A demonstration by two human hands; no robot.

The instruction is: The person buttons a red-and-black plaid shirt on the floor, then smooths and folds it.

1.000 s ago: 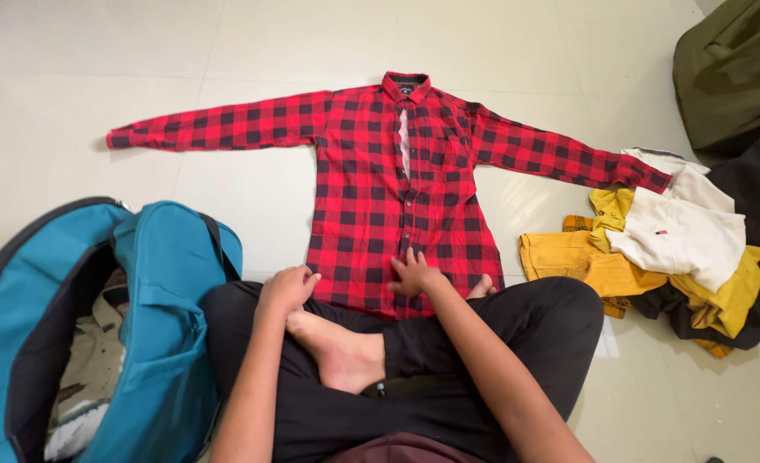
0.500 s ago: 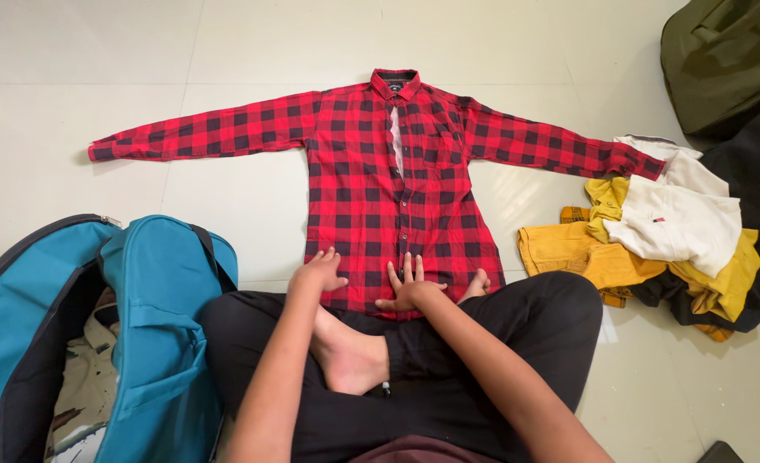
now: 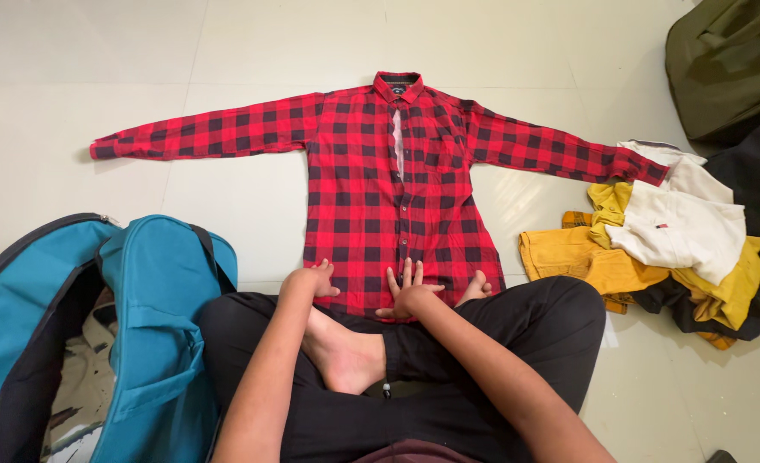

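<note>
Left hand slid back to shirt hem; right hand flat.

A small dark neck label sits inside the collar of the red checked shirt, at the far middle of the floor. To the right, a tiny red tag shows on a white garment. No packages, signs or screens.

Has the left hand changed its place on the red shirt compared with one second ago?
Yes. The left hand has gone forward from the knee onto the hem of the red checked shirt, a little toward the right hand, and it now lies on the cloth.
</note>
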